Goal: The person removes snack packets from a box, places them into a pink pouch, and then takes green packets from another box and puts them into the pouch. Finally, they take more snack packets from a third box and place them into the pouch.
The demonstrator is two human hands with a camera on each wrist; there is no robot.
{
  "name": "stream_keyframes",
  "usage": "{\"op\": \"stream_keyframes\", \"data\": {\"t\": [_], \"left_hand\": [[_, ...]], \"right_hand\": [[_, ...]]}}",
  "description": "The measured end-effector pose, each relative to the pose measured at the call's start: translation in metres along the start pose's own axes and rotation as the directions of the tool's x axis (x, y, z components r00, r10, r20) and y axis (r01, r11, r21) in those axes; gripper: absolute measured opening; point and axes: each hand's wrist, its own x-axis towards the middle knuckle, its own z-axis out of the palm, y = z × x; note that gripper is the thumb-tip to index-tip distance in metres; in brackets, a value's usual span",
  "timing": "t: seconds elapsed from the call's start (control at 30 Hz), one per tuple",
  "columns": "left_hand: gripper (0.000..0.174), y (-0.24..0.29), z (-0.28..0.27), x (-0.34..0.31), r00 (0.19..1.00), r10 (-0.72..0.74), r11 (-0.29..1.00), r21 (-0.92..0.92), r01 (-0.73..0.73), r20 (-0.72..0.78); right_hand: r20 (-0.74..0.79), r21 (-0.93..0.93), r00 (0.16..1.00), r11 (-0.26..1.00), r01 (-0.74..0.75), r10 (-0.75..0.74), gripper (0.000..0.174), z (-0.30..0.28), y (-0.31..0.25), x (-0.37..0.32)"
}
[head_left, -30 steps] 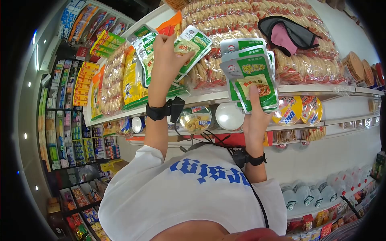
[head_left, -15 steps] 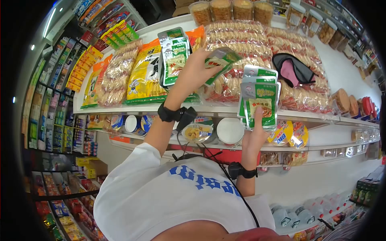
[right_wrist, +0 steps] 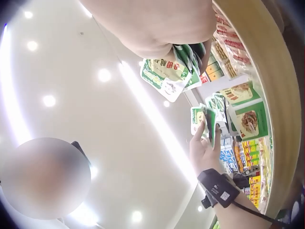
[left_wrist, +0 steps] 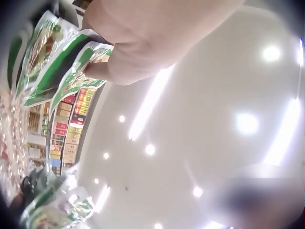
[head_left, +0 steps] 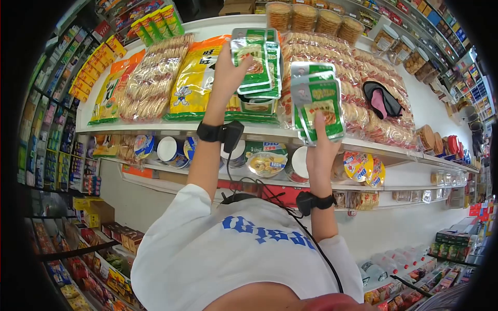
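Observation:
In the head view, the left hand (head_left: 228, 75) holds green-and-white food packets (head_left: 252, 65), thumb on top, over more such packets (head_left: 258, 107) lying on a yellow bag. To its right, the right hand (head_left: 322, 158) grips a fanned stack of similar packets (head_left: 315, 96), thumb on the front one. The left wrist view shows the left hand (left_wrist: 143, 38) around its packets (left_wrist: 78, 71). In the right wrist view, the right hand (right_wrist: 162, 24) holds its packets (right_wrist: 164, 76), partly hiding them; the left hand (right_wrist: 205, 152) is beyond.
Bagged round crackers (head_left: 155, 78) and a yellow snack bag (head_left: 192, 85) cover the white shelf (head_left: 166, 127). A black-and-pink eye mask (head_left: 381, 99) rests on crackers at the right. Clear tubs (head_left: 303, 19) stand behind; bowl noodles (head_left: 265, 159) sit on the lower shelf.
The left hand has brought its tilted packets back over the pile on the yellow bag, where they now lie flatter. The right hand keeps its grip. The head view has shifted, showing more shelves behind.

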Motion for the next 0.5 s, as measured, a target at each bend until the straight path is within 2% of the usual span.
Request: {"op": "stream_keyframes", "data": {"t": [0.03, 0.13, 0.27, 0.3, 0.4, 0.5], "left_hand": [[0.046, 0.001, 0.001, -0.002, 0.996, -0.074, 0.997, 0.000, 0.074, 0.041], [0.053, -0.001, 0.014, -0.010, 0.998, -0.032, 0.987, 0.158, 0.022, 0.062], [0.082, -0.006, 0.019, -0.017, 0.982, 0.189, 0.951, 0.248, -0.186, 0.013], [0.090, -0.003, 0.020, -0.018, 0.980, 0.199, 0.959, 0.207, -0.194, -0.001], [0.082, 0.027, 0.019, -0.024, 0.961, 0.278, 0.739, 0.638, -0.216, 0.003], [0.069, 0.004, 0.019, -0.023, 0.962, 0.273, 0.807, 0.541, -0.237, 0.014]], "right_hand": [[0.032, 0.042, 0.999, 0.999, -0.017, 0.016, 0.039, 0.011, 0.001, 0.000], [0.067, 0.015, 0.997, 1.000, 0.027, -0.028, 0.040, 0.035, 0.014, 0.006], [0.069, -0.031, 0.995, 0.997, 0.068, -0.066, 0.043, 0.061, 0.025, 0.013], [0.092, -0.055, 0.993, 0.995, 0.080, -0.074, 0.045, 0.064, 0.029, 0.017], [0.116, -0.070, 0.986, 0.989, 0.127, -0.119, 0.047, 0.075, 0.037, 0.027], [0.102, -0.136, 0.980, 0.973, 0.184, -0.171, 0.047, 0.082, 0.045, 0.036]]}}
